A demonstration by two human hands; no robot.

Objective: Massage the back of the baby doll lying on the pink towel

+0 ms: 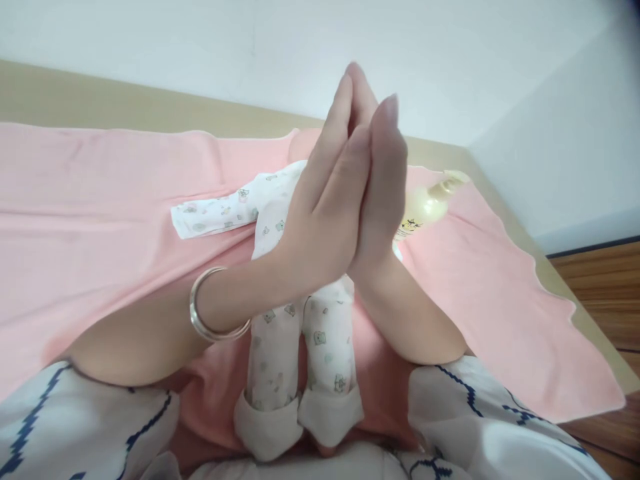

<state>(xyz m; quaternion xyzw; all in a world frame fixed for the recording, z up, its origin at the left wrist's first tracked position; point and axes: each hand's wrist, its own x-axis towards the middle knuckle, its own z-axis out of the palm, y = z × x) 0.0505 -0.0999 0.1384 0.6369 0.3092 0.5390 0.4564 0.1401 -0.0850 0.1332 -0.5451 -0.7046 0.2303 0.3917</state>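
My left hand (pixel 320 207) and my right hand (pixel 384 180) are raised in the middle of the head view, palm against palm. Their fingers are stretched straight and point upward, and nothing shows between them. Beneath them a small baby-sized figure in a white printed outfit (pixel 327 340) lies on its back. Its head and chest are mostly hidden behind my hands, so I cannot tell whether it is a baby or a doll. Beside my right hand is a pale yellow pump bottle (pixel 425 208), lying tilted and partly covered by that hand.
A pink blanket (pixel 100 180) lies under the figure, over a beige surface (pixel 125 93) that meets a white wall (pixel 175 40). Wooden flooring (pixel 600 287) shows beyond the right edge. The figure's folded-cuff legs reach close to my body.
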